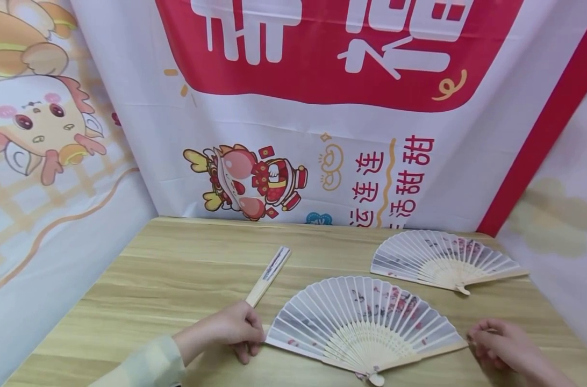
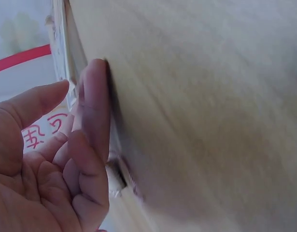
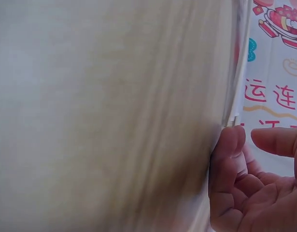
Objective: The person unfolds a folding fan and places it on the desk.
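An unfolded folding fan (image 1: 366, 322) with pale ribs and a floral print lies spread on the table, its pivot towards me. At its left end is my left hand (image 1: 237, 330), fingertips by the outer rib. In the left wrist view the thumb stands apart from the loosely bent fingers (image 2: 92, 106). My right hand (image 1: 508, 346) is at the fan's right end; in the right wrist view its bent fingers (image 3: 228, 169) touch the fan edge, with a gap to the thumb. A closed folding fan (image 1: 269, 277) lies just beyond my left hand, its near end hidden behind it.
A second spread fan (image 1: 448, 263) lies farther back on the right, close behind the first. The wooden table (image 1: 177, 269) meets a printed cloth (image 1: 274, 118) at its back edge. Cloth panels also hang along the left and right sides.
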The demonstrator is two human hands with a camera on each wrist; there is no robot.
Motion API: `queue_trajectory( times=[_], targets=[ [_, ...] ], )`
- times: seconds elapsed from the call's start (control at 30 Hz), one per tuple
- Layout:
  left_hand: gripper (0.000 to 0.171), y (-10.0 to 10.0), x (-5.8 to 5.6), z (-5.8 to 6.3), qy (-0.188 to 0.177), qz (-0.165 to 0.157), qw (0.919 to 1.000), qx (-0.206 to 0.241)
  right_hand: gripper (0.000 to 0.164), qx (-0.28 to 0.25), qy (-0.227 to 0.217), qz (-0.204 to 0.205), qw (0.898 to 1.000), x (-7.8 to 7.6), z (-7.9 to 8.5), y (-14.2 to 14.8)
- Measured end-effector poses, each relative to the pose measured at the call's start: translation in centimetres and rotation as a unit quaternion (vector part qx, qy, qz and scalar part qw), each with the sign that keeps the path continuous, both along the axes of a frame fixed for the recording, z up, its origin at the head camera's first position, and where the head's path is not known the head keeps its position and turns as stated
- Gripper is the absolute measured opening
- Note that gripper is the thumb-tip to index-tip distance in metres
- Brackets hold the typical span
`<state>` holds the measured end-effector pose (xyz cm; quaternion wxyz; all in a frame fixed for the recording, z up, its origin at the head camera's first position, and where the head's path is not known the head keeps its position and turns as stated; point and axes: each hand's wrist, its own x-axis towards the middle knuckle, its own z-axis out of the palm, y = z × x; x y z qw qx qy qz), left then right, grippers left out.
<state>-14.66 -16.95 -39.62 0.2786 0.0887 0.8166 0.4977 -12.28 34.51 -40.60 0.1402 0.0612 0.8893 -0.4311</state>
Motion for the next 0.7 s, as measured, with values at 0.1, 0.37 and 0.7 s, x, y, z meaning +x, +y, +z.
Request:
queue_trajectory(
  times=[0.1,0.37,0.7],
  targets=[
    [0.006,-0.3,-0.2,0.4,0.011,0.001,0.9999,0.003,0.031,-0.009,0.007,-0.027,1.000,-0.5,0.6,0.0],
    [0.007,-0.7,-2.1,1.6,0.111,0.030,0.9932,-0.020,0.025,-0.013,0.054,-0.045,0.997,-2.4,2.3,-0.5],
    [0.012,0.0,-3.9,1.7,0.209,0.114,0.9616,-0.137,0.017,-0.061,0.073,-0.060,0.994,-4.9,3.4,-2.3]
  ],
)
